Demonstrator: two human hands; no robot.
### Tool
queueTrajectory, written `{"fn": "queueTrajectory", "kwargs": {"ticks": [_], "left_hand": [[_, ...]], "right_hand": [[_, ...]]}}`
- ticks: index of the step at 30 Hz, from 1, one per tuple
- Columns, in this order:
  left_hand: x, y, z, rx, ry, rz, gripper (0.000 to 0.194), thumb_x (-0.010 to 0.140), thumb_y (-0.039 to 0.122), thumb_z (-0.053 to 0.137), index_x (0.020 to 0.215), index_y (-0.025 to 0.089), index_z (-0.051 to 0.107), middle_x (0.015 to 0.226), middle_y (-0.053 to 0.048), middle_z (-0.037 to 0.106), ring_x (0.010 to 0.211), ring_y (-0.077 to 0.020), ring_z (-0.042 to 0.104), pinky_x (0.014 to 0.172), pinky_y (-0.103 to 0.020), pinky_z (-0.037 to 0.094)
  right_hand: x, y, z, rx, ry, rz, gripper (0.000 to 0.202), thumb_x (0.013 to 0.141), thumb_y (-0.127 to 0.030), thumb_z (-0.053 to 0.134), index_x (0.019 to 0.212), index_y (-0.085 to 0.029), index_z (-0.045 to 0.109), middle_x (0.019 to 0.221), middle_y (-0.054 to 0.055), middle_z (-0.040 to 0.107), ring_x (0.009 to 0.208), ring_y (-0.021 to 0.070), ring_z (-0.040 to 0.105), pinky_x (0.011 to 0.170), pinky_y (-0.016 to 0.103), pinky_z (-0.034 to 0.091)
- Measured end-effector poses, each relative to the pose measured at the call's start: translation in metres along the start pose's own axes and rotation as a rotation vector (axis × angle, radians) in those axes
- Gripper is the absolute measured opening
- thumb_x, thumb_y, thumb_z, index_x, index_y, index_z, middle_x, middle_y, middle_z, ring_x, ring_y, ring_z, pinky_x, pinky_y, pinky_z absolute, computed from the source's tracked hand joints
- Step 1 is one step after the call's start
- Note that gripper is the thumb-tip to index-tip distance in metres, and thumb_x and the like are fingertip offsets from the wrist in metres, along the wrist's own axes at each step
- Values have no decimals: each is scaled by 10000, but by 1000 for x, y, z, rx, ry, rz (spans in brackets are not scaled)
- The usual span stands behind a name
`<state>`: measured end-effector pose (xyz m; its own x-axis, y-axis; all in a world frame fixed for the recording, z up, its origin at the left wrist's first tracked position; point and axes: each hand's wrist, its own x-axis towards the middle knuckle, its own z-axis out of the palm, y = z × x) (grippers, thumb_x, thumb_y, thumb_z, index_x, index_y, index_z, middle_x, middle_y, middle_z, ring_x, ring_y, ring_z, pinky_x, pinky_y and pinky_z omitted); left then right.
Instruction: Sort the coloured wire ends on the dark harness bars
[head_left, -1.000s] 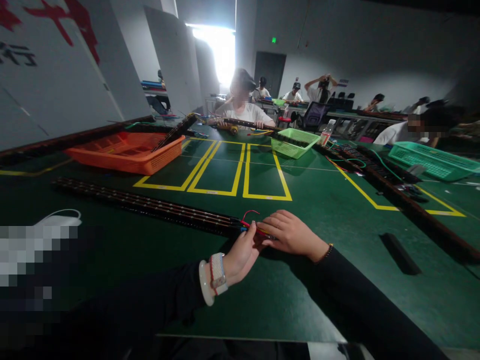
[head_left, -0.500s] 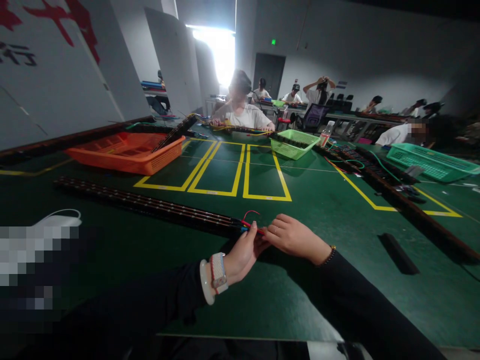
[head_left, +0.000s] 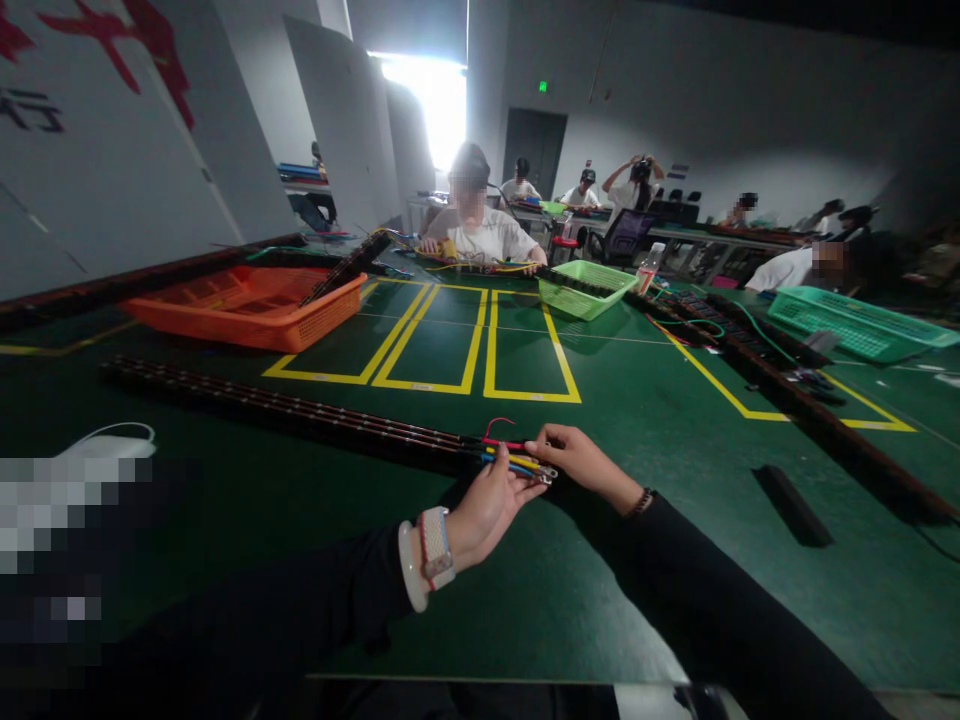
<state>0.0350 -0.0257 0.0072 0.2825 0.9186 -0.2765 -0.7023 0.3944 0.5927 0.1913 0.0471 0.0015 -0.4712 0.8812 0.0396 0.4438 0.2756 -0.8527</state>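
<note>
A long dark bar (head_left: 300,408) with several rows of pale marks lies slantwise across the green table, and coloured wires come out of its right end. My left hand (head_left: 484,512) is closed around the yellow wire (head_left: 534,464) and the blue wire, thumb on top. Metal terminal lugs (head_left: 551,474) at the wire ends stick out past its fingertips. Just to the right, my right hand (head_left: 589,468) pinches the end of the red wire (head_left: 511,444) between thumb and fingers. A thin red wire (head_left: 499,422) curls up loose behind the hands.
An orange basket (head_left: 300,325) stands back left, a light green basket (head_left: 574,305) back centre, and a green basket (head_left: 862,335) at right. Yellow tape frames (head_left: 431,385) mark the table. A short dark strip (head_left: 793,505) lies right. A co-worker (head_left: 484,235) sits opposite.
My right hand has opened its hold around the bunch and shifted slightly, now pinching the red wire. The yellow and blue wires and their lugs have come into sight over my left fingers.
</note>
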Motion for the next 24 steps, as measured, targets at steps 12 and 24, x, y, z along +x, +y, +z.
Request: {"fn": "queueTrajectory", "kwargs": {"ticks": [12, 24], "left_hand": [[-1, -1, 1, -1, 42, 35, 324, 888, 410, 442, 908, 108, 555, 868, -134, 654, 858, -211, 630, 915, -430, 436], [2, -3, -4, -4, -39, 32, 332, 880, 436, 449, 886, 131, 583, 945, -115, 652, 956, -195, 592, 950, -396, 406]], "right_hand": [[20, 14, 8, -52, 199, -24, 421, 757, -570, 594, 666, -164, 531, 592, -33, 484, 561, 110, 426, 516, 226, 307], [-14, -16, -13, -704, 15, -549, 476, 886, -527, 452, 585, -164, 523, 577, 0, 501, 596, 121, 450, 637, 265, 295]]}}
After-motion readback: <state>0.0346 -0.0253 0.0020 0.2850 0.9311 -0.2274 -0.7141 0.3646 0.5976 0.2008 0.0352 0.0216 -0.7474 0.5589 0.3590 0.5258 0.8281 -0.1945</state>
